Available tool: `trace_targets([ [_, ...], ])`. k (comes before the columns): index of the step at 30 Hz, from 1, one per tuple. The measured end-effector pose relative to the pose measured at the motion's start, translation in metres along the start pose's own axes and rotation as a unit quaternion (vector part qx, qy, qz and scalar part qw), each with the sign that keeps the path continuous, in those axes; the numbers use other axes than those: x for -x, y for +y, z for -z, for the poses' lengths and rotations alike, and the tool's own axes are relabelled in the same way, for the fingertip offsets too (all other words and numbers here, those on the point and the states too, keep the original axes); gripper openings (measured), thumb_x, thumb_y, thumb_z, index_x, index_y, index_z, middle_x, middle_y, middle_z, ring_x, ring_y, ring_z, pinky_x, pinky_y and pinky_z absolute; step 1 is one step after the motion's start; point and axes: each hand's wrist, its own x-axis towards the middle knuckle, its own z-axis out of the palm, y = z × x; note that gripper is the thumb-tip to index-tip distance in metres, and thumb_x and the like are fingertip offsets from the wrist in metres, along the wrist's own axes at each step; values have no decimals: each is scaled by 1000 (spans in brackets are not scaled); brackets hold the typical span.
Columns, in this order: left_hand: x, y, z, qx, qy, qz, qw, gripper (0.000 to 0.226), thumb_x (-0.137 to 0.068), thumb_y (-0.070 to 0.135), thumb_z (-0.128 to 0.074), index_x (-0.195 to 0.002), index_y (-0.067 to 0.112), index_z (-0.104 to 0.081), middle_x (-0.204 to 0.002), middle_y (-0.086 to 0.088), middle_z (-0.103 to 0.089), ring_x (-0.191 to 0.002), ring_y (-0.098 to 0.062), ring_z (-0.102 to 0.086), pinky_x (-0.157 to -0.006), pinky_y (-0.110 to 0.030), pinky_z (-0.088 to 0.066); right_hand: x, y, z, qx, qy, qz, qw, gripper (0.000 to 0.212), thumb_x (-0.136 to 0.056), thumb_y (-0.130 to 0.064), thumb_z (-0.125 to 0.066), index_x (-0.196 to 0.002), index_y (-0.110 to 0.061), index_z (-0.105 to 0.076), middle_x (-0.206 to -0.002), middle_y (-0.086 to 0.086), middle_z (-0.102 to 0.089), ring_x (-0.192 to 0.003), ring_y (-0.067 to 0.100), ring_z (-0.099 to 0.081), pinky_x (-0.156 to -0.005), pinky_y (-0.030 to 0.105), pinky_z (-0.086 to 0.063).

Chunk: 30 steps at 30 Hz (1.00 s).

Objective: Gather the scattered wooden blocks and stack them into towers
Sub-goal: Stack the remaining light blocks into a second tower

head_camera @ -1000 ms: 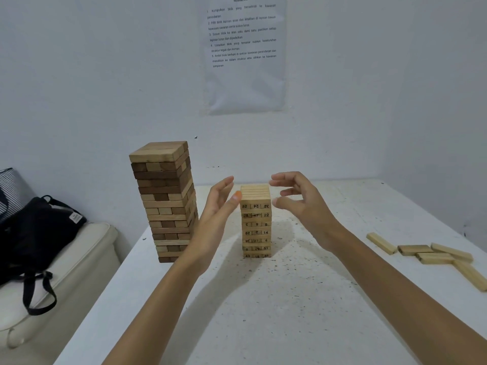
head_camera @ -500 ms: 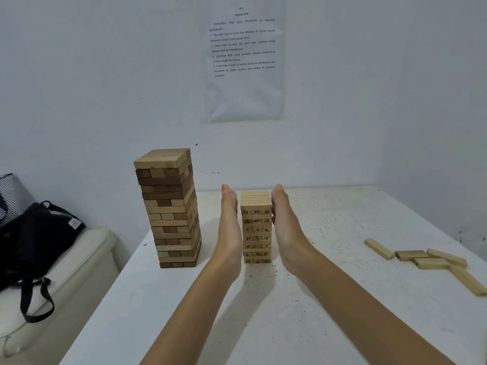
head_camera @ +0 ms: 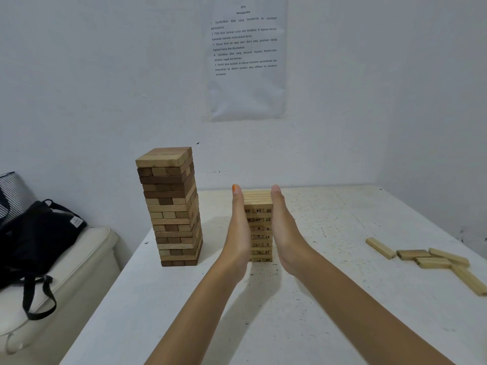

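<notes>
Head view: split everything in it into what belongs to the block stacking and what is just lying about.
Job: numbered tower, with left hand and right hand pressed flat on its sides; brown tower; loose blocks on the table.
Lying about: black bag; striped bag; seat; wall sheet.

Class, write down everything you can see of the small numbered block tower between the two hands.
The numbered tower is a small upright stack of pale wooden blocks, three block ends showing per numbered layer. Black numbers such as 52, 47, 22 and 14 mark the ends facing the camera. It stands on the white table, right of the taller tower. The left hand and right hand press flat against its sides, fingers straight.
</notes>
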Motion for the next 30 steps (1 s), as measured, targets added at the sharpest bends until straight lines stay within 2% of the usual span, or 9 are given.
trace_targets([
  [9,4,2,-1,23,1,6,1000,44,-98,55,-12,-75,42,-47,-66,30,-52,-52,18,-51,-55,0,-37,5,2,2,4,2,-9,1000,66,-101,-57,-9,-129,-26,-59,-107,-9,-66,-95,-1,-58,-67,16,-39],
  [11,9,3,0,25,0,3,1000,42,-98,55,-9,-84,45,-47,-74,28,-47,-63,14,-48,-77,-11,-35,10,-1,6,15,7,-3,1000,63,-102,-53,-7,-137,-26,-51,-111,-16,-61,-107,0,-52,-80,14,-37],
  [13,17,5,3,37,6,-1,999,41,-98,55,-8,-116,47,-43,-91,23,-42,-88,8,-41,-90,-21,-25,17,-6,11,2,19,-6,1000,60,-102,-51,-7,-149,-24,-31,-138,-15,-48,-124,2,-39,-100,22,-27],
  [15,22,3,5,43,24,-5,999,51,-97,56,-9,-142,41,-29,-115,26,-35,-111,6,-28,-103,-24,-19,22,-9,16,-14,34,-9,999,63,-100,-57,-9,-154,-26,-16,-159,-6,-22,-144,11,-22,-116,33,-14],
  [17,26,-2,5,49,52,-35,997,54,-98,56,-13,-149,38,-17,-144,31,-23,-125,12,-17,-106,-21,-9,25,-7,22,-21,58,-9,998,66,-98,-61,-12,-154,-26,-15,-161,-5,-15,-148,14,-15,-120,39,-9],
  [19,32,-7,1,45,74,-80,993,51,-99,52,-17,-149,40,-16,-151,31,-15,-122,24,-12,-103,-15,-5,32,-4,30,-28,70,3,997,65,-99,-58,-15,-153,-22,-21,-160,-4,-21,-147,14,-19,-122,41,-11],
  [22,46,-11,-10,30,46,-124,991,52,-97,53,-19,-146,41,-28,-135,43,-24,-107,41,-15,-101,-11,-10,49,-3,45,-34,83,30,995,54,-101,-49,-26,-144,-20,-40,-150,-2,-40,-139,16,-36,-120,45,-20],
  [26,61,-16,-37,10,-36,-141,989,56,-89,57,-24,-141,39,-39,-135,37,-37,-116,32,-27,-101,-6,-23,77,1,75,-35,145,82,985,28,-99,-24,-44,-117,-17,-64,-121,0,-64,-113,14,-60,-108,37,-42],
  [30,61,-26,-63,-47,-109,-138,983,34,-99,34,-45,-133,38,-49,-132,28,-46,-122,14,-39,-88,-4,-31,107,7,113,25,201,120,972,33,-93,-1,-46,-102,-17,-73,-104,3,-72,-100,16,-67,-92,26,-50],
])
